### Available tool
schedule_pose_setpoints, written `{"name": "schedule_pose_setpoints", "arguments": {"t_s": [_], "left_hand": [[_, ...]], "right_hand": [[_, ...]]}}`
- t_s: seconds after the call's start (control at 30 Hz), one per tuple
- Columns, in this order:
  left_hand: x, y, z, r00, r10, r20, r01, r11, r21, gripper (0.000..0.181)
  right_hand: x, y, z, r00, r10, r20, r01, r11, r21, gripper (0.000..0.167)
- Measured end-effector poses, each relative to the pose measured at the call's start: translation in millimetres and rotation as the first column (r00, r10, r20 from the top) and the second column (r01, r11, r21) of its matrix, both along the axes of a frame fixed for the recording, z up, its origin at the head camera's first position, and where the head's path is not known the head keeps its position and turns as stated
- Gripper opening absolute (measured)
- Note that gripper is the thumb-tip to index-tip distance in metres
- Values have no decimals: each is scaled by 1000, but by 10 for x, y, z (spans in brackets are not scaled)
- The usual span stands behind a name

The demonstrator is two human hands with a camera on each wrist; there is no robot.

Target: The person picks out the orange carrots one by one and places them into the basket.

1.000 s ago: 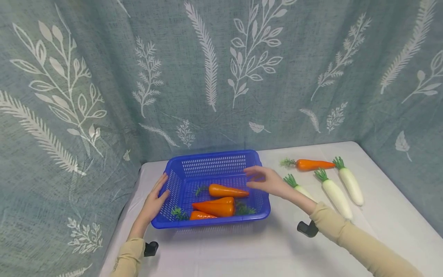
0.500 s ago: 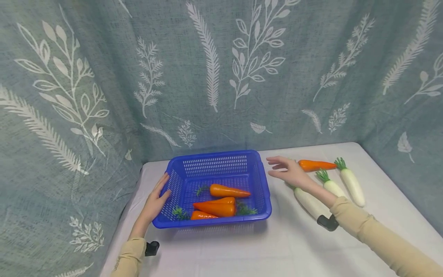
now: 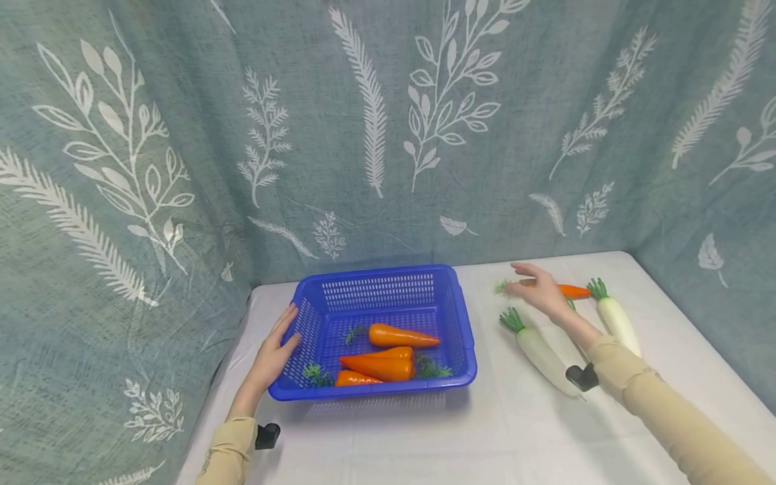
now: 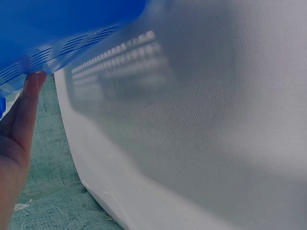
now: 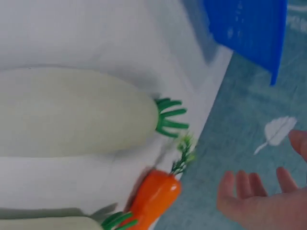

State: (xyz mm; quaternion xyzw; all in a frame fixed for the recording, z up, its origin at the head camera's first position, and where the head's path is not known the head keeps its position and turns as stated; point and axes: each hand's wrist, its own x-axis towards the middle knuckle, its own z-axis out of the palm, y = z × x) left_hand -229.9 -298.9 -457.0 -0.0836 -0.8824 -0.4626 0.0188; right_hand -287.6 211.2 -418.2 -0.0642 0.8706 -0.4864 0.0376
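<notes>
My left hand [image 3: 269, 360] rests with extended fingers against the left side of a blue plastic basket [image 3: 378, 271]; in the left wrist view, its fingertips meet the slotted wall. Several orange carrots [image 3: 400, 335] with green tops lie in the basket. To the right, my right hand [image 3: 541, 295] hovers over another carrot [image 3: 574, 291], fingers loosely bent and holding nothing. In the head view it hides part of that carrot. The right wrist view shows the carrot's thick end [image 5: 156, 191] and leafy top apart from the fingers.
White radishes lie on the white-covered table [image 3: 418, 444]: one [image 3: 545, 360] left of my right forearm, one [image 3: 618, 323] at the right, another mostly hidden beneath the arm. A patterned blue-green curtain [image 3: 388, 229] closes off the back and sides.
My right hand has moved from over the basket's right rim rightward to the carrot on the table. My left hand has stayed at the basket.
</notes>
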Motion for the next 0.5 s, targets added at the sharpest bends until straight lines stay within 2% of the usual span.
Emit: {"name": "schedule_pose_setpoints", "arguments": {"t_s": [0.2, 0.5], "left_hand": [[19, 10, 6, 1000, 2, -2, -2, 1000, 5, 52], [39, 11, 8, 999, 4, -34, -4, 1000, 21, 51]], "right_hand": [[-106, 76, -57, 990, -123, 70, 124, 992, -3, 61], [-160, 77, -146, 970, -232, 74, 226, 971, 82, 61]]}}
